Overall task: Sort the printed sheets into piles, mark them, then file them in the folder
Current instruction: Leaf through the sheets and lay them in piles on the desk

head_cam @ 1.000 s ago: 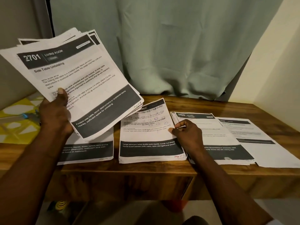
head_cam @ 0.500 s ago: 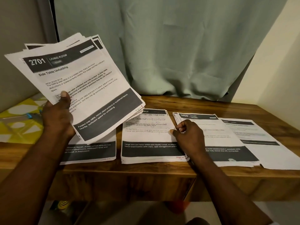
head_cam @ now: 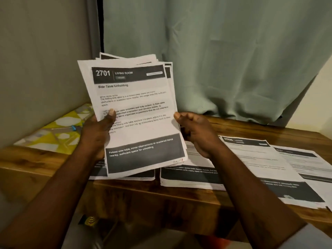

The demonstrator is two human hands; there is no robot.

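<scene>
Starting at the far left, a yellow patterned cover (head_cam: 59,130) lies on the wooden table (head_cam: 45,159), at about nine o'clock from the held papers; whether it is the folder I cannot tell. The left hand (head_cam: 97,133) grasps the stack of sheets (head_cam: 136,112) at its nine o'clock edge, thumb flat on the front page, fingers hidden behind. The stack stands nearly upright above the table, its pages fanned at twelve o'clock. The right hand (head_cam: 195,133) sits at the three o'clock edge, fingers curled, thumb tip touching the margin; whether it has pinched a page I cannot tell. Below, from six round to four o'clock, sorted piles (head_cam: 190,178) lie flat side by side. The paper looks light, limp and slick, so a single page will likely droop and may drag its neighbour along. Taking the top page by its three o'clock margin, thumb in front and a finger behind, seems the safest hold, with the left hand clamping the rest.
</scene>
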